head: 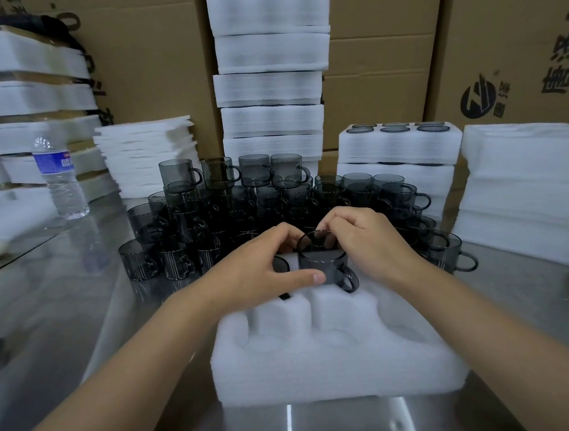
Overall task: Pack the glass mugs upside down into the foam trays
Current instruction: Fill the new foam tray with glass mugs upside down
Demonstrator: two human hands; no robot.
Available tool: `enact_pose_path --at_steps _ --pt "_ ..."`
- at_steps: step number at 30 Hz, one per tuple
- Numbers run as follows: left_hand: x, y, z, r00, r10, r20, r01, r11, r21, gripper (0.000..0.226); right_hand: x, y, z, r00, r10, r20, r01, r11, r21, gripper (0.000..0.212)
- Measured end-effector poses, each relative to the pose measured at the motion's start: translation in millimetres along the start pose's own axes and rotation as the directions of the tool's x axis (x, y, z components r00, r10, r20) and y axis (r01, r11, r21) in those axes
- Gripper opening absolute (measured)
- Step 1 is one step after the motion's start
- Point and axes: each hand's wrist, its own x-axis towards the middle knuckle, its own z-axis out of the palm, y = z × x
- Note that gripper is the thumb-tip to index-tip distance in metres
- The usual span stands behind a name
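While the left hand pinches a mug over the tray, the right hand curls over its top. More mugs crowd twelve o'clock.

foam tray's far pockets hidden under hands and mug; bottle label seemingly unreadable.

Your smoky grey glass mug stands in the far row of the white foam tray, centre frame, handle pointing lower right; more mugs are stacked behind.
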Motion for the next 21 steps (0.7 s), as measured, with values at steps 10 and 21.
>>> enact_pose_path --at_steps 10,21 --pt "0.5 0.0 0.4 0.996 -0.085 -0.006 0.085 0.993 0.081 0.028 5.5 4.1 -0.8 0.980 0.199 0.020 -0.196 0.977 -0.086 0.040" --pt "2.4 -1.4 -0.8 0.992 -0.118 0.030 0.118 0.993 0.017 0.041 4.2 3.7 -4.2 0.984 0.162 0.068 -0.151 0.979 -0.136 0.026"
